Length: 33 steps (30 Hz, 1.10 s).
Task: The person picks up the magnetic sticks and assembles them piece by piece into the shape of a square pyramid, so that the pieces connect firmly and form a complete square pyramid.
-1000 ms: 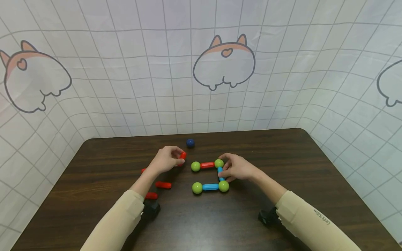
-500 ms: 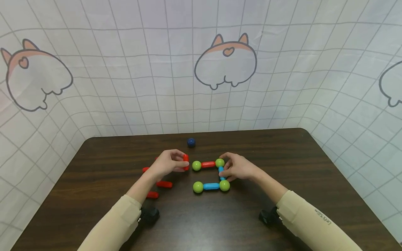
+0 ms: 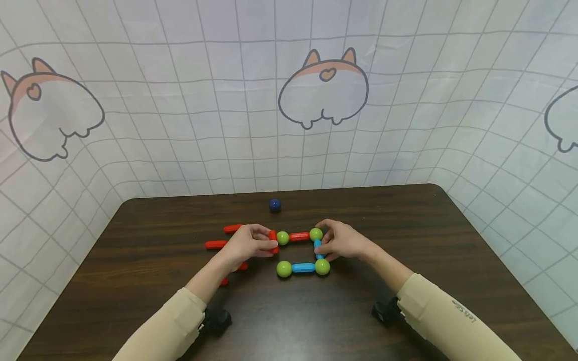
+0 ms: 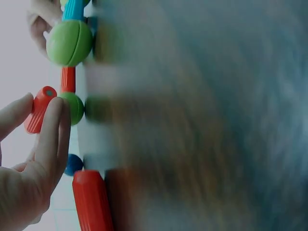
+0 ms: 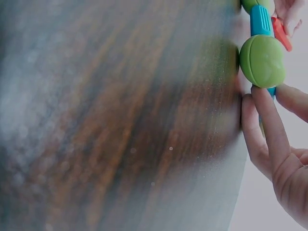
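Note:
My left hand [image 3: 248,245] pinches a red rod [image 3: 273,241] between thumb and fingers, beside the far left green ball [image 3: 283,237]. In the left wrist view the held red rod [image 4: 40,109] is tilted, its round end showing. On the table, green balls and rods form a three-sided frame with its left side bare: a red rod [image 3: 299,236] at the back, a blue rod [image 3: 303,267] in front, and another blue rod [image 3: 318,245] on the right. My right hand [image 3: 340,240] grips that right blue rod, near the front green ball [image 5: 263,61].
Several loose red rods lie left of the frame, such as one red rod [image 3: 215,244], some partly behind the left hand. A dark blue ball [image 3: 275,205] sits near the far edge of the brown table [image 3: 406,215]. A white grid-patterned curtain [image 3: 203,125] stands behind it.
My left hand has brought the red rod rightward, then toward me, up to the frame's far left green ball. The right hand stays where it was on the blue rod.

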Tool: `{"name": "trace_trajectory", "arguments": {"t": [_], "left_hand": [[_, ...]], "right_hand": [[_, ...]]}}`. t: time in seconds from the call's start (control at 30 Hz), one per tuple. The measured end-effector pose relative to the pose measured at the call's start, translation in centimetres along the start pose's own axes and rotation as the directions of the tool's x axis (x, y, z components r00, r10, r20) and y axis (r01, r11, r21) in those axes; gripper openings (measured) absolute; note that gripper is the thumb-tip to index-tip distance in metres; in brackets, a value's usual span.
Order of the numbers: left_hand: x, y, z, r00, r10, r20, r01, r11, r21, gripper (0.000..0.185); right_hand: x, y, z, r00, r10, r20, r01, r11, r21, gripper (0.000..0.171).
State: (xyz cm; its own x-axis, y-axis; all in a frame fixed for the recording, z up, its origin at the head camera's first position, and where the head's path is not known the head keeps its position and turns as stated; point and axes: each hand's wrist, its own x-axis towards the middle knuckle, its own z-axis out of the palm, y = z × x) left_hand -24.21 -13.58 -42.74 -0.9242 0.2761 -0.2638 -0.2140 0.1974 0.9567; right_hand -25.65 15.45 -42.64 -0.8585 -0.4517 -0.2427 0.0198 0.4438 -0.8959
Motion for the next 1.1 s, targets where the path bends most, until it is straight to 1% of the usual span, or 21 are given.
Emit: {"name": "trace_trajectory", "arguments": {"t": [0.2,0.37,0.47,0.67,0.87,1.1], "left_hand": [[0.0,-0.4,0.9,1.0,-0.016,0.0,0.016,1.0,-0.002,0.039],[0.0,-0.4,1.5,0.999,-0.015,0.031,0.014,1.0,0.014,0.04],[0.0,-0.4,1.7,0.999,-0.021,0.035,0.02,0.999,0.025,0.041],[0.1,-0.4,1.8,0.999,-0.025,0.031,0.023,0.998,0.059,0.042],[0.2,-0.6,2.1,0.999,-0.039,0.011,0.038,0.994,0.1,0.043],[0.3,-0.6,2.2,0.999,-0.047,-0.013,0.048,0.991,0.123,0.036]], "right_hand": [[-0.1,-0.1,0.0,1.0,-0.002,0.0,0.002,1.0,0.001,0.067],[-0.1,-0.2,0.1,1.0,-0.001,-0.006,0.001,1.0,-0.001,0.067],[-0.1,-0.2,0.1,1.0,-0.004,-0.007,0.003,1.0,-0.002,0.066],[-0.1,-0.3,0.2,1.0,-0.005,-0.009,0.005,1.0,-0.001,0.066],[-0.1,-0.3,0.2,1.0,-0.006,-0.01,0.006,1.0,-0.009,0.066],[0.0,-0.2,0.2,1.0,-0.01,-0.009,0.01,1.0,-0.011,0.067]]}}
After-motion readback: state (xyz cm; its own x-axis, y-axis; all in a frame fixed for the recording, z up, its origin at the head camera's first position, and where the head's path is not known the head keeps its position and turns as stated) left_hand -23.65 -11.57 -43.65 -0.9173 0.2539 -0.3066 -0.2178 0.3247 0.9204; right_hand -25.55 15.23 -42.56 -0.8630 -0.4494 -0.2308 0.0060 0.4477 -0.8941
